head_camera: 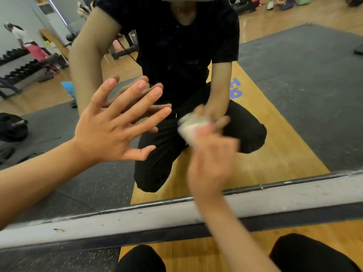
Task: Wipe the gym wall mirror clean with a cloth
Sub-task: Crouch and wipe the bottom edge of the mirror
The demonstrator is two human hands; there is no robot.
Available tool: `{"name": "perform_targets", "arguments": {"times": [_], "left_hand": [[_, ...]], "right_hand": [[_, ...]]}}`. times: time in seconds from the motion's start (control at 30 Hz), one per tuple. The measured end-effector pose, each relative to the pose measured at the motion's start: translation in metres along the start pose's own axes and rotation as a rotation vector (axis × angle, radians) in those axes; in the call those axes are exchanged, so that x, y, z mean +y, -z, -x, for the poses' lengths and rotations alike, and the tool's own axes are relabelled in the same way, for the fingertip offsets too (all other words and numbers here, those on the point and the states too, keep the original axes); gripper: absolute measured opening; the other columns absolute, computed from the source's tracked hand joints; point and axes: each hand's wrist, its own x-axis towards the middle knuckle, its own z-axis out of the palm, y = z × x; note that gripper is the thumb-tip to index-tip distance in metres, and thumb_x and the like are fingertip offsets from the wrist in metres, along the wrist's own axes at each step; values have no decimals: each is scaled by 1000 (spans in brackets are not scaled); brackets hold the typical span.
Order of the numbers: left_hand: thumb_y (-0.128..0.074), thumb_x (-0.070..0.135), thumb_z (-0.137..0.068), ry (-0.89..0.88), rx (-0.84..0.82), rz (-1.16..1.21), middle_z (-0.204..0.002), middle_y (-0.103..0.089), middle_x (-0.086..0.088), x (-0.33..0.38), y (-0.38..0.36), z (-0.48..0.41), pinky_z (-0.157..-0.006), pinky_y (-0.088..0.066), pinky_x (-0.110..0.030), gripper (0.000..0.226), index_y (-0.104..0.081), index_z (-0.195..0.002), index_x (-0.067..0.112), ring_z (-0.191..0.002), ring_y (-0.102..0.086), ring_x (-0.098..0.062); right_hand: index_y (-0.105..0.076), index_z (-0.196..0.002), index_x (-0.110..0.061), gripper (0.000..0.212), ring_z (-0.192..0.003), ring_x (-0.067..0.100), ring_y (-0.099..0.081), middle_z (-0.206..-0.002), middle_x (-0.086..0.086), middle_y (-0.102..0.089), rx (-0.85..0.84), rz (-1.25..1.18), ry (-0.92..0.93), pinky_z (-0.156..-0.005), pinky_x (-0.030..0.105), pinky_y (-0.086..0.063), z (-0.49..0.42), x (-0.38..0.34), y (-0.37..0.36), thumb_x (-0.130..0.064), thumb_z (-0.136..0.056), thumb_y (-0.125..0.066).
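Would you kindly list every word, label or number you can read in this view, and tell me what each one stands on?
Blue lettering on the wooden floor, seen reversed in the mirror: only about two mirrored characters show beside the reflected arm, so it is not readable as a word.
No text shows on the cloth.

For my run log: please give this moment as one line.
left hand: open, fingers spread against mirror | right hand: holds cloth on glass, blurred | phase: wiping
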Motion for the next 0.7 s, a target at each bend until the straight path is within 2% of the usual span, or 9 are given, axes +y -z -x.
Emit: {"name": "perform_targets", "arguments": {"times": [0.07,0.13,0.23,0.37,0.43,0.5,0.57,0.6,0.7], "left_hand": [[-49,75,-94,6,14,27,-170,-30,-15,1,1,0,-129,-8,-54,90,-38,-164,20,-162,-16,-32],[-48,74,-94,8,23,34,-170,-30,-16,2,0,0,-128,-8,-54,90,-37,-165,20,-162,-15,-32],[-48,75,-94,2,14,25,-171,-26,-15,1,-2,1,-128,-8,-53,91,-35,-165,20,-162,-12,-31],[-47,73,-94,20,35,6,-169,-31,-15,2,-3,4,-128,-8,-53,89,-37,-165,20,-162,-12,-30],[-46,73,-95,16,30,15,-169,-31,-14,1,-3,4,-128,-7,-53,88,-36,-165,20,-162,-11,-30],[-47,73,-95,15,16,24,-169,-30,-14,1,-2,3,-128,-8,-53,89,-36,-165,20,-162,-10,-30],[-49,74,-94,17,16,19,-169,-30,-14,2,0,2,-127,-10,-53,90,-35,-165,21,-162,-11,-30],[-49,74,-93,18,19,11,-169,-30,-13,2,0,2,-127,-10,-53,90,-36,-165,21,-162,-13,-30],[-48,74,-94,10,28,9,-169,-31,-13,3,0,0,-128,-10,-53,89,-35,-165,22,-158,-21,-30]], "right_hand": [[-76,-120,-8,23,-82,27,-60,-120,9,-74,-247,-42,153,-70,29,-53,56,-16,-15,-8,-97,-73],[-79,-117,-10,19,-82,22,-59,-118,8,-76,-327,-62,214,-64,29,-56,64,-8,-18,-15,-101,-71],[-80,-113,-8,16,-81,22,-56,-107,13,-75,-151,-22,193,-73,20,-47,20,10,-1,-13,-99,-74],[-75,-111,4,16,-89,33,-61,-110,10,-57,131,3,-73,-82,28,-53,-38,26,19,5,-98,-68],[-75,-111,4,15,-86,31,-57,-104,6,-54,114,-19,-138,-81,27,-51,-29,14,12,1,-100,-65],[-76,-113,0,17,-84,24,-50,-98,7,-56,-28,-34,-53,-73,22,-46,-1,-8,3,-8,-103,-64],[-75,-114,-3,17,-83,23,-50,-99,5,-55,-97,-47,47,-66,27,-45,0,-17,3,-10,-104,-63],[-75,-115,-4,17,-81,26,-52,-98,5,-55,-56,-45,54,-68,31,-45,-17,-16,4,-6,-103,-63],[-76,-113,-7,24,-75,37,-57,-96,2,-51,210,-34,-4,-77,37,-51,-102,-18,9,7,-96,-67]]}}
